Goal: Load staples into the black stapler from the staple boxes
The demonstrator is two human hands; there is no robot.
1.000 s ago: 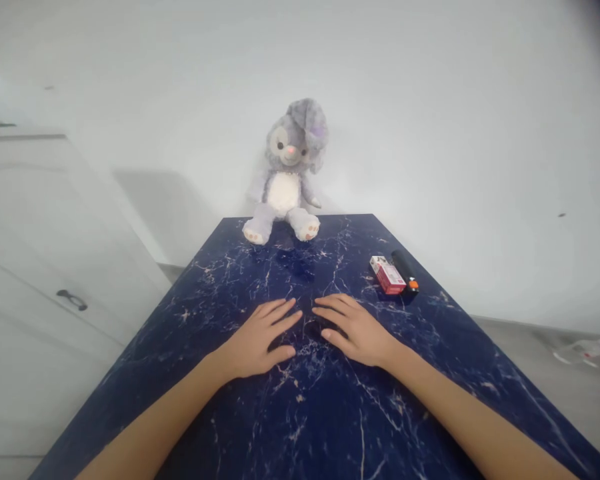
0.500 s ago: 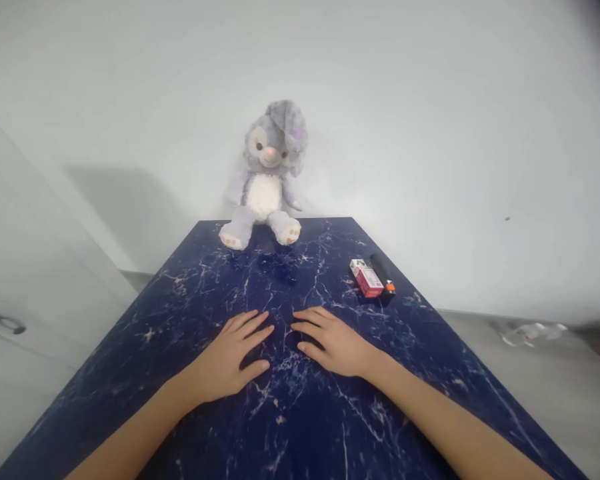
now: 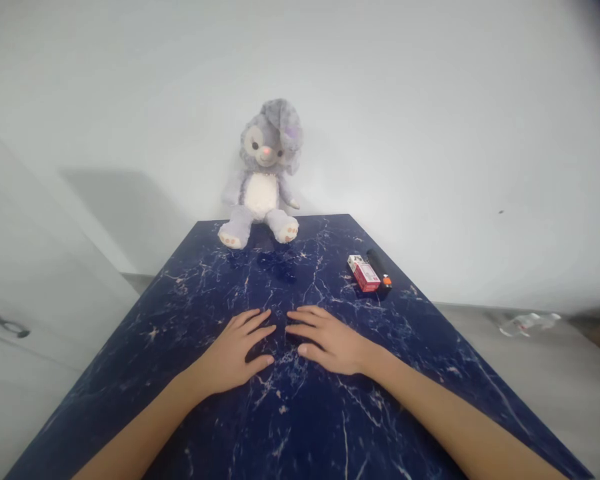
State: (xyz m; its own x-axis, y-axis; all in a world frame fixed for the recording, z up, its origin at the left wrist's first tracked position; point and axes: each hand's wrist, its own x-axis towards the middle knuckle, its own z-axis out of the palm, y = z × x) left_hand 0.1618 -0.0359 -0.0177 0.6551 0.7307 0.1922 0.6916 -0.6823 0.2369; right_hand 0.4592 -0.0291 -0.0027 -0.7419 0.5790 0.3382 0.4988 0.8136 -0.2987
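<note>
My left hand lies palm down on the dark blue marbled table, fingers spread, holding nothing. Facing it across a narrow gap, my right hand rests the same way, open and holding nothing. Beyond the right hand, at the table's right side, lie a small red and white box and a black cylindrical object with an orange patch, side by side. At the far edge a grey and white plush toy sits against the wall, its feet towards me.
A pale wall rises right behind the table. To the left stands a white cabinet with a dark handle. On the floor at the right lies a clear, crumpled-looking plastic item.
The view has shifted slightly. My hands have come a little closer together, still flat on the table. The toy, box and black object keep their places.
</note>
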